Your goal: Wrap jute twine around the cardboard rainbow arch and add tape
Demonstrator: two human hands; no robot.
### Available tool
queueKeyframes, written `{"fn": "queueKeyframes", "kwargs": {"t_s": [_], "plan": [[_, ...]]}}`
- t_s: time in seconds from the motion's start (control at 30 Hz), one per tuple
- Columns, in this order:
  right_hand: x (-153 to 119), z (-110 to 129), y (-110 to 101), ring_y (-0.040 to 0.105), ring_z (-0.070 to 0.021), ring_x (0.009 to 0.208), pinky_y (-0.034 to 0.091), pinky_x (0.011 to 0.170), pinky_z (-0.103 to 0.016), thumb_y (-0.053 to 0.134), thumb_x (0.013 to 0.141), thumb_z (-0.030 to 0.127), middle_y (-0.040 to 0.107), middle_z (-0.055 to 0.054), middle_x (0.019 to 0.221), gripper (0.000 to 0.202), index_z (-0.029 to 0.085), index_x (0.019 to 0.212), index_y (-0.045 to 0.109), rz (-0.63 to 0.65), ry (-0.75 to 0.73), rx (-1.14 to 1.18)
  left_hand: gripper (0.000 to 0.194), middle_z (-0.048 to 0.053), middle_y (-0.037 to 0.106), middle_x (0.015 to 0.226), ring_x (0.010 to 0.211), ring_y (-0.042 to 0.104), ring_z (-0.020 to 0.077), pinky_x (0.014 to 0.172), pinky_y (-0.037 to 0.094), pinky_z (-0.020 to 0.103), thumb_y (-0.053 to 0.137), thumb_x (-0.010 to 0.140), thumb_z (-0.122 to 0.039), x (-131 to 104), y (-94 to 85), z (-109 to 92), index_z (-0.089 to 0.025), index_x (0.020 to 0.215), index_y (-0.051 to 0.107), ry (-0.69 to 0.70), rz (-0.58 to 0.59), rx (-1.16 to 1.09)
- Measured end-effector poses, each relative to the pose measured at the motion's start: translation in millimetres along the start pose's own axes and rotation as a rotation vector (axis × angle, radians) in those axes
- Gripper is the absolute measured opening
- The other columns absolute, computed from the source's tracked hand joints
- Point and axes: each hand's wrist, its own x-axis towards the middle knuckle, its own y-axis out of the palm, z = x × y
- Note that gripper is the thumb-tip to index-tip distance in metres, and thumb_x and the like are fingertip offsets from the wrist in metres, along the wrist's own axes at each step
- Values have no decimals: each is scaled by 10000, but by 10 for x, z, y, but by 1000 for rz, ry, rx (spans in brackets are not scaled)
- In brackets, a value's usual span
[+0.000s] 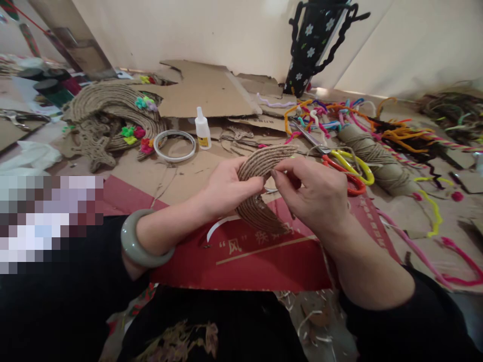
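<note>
- We see a curved piece wrapped in brown rope (pixel 260 186) held up in the middle, just above a red card sheet (pixel 256 261)
- The rope piece bends like a moon; its long line runs up and down, with one tip up and toward the right and the other tip low down near the red sheet
- The rounded back of the bend faces the left hand, and the hollow side faces the right hand
- Our left hand (pixel 226 188) is closed on the rope piece from the left, thumb on the front and fingers tucked behind it
- A pale green bangle (pixel 140 245) sits on the left wrist
- Our right hand (pixel 317 196) pinches the top part of the rope piece with thumb and first finger; the other fingers are curled in
- Scissors with red and yellow handles (pixel 349 173) lie just past the right hand, next to a big ball of rope (pixel 377 156)
- A small white glue bottle (pixel 203 129) stands behind the hands, beside a roll of tape (pixel 174 146)
- Bright fuzzy wires (pixel 339 118) lie in a heap far back on the right
- More rope shapes with little bright flowers (pixel 113 120) lie far back on the left
</note>
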Motion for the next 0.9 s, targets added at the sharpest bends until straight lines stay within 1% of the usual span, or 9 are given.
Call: {"fn": "queueKeyframes", "kwargs": {"t_s": [0.1,0.27,0.43,0.57,0.67,0.77,0.9], "plan": [[-3,-2,4,600,-139,592,423,595,-282,584,890,203,700,10,694,102,243,825,652,3,1,6,50,-18,613,646,567,563,101,529,438,214,591,726,-118,-10,17,4,-158,754,581,2,-8,-27],[-6,-3,9,615,-135,608,435,605,-275,597,894,187,706,9,706,95,230,832,656,-15,-26,27,37,-11,616,638,561,563,106,512,442,212,600,729,-136,-20,9,-14,-158,748,579,-37,-32,9],[-7,-13,3,656,-154,672,463,646,-285,599,906,206,725,-7,761,80,226,862,662,-5,15,40,24,-6,628,620,539,568,111,498,457,216,605,722,-150,-30,-5,-35,-160,732,585,-60,-53,21],[-9,-37,10,670,-165,708,472,667,-288,613,903,207,731,-16,779,72,216,859,669,-20,18,46,36,-9,620,594,505,553,103,475,449,211,599,723,-148,-29,-10,-29,-160,700,574,-59,-60,23],[-5,-45,12,666,-159,695,462,651,-282,614,902,192,723,-13,763,72,204,851,664,-20,9,57,41,-15,615,595,499,553,100,471,447,209,601,730,-157,-28,-9,-18,-161,703,569,-41,-62,11],[-1,-41,9,653,-151,668,442,623,-277,607,909,195,708,-4,737,84,198,839,653,-15,8,50,56,-24,603,580,485,543,94,464,437,203,601,731,-150,-25,-1,-11,-163,699,556,-52,-52,-8],[-2,-28,6,628,-148,637,422,606,-279,584,909,213,688,-5,710,109,203,816,641,9,53,23,70,-30,588,569,484,538,90,477,438,205,596,732,-138,-19,15,0,-164,687,550,-47,-40,-32]]}}
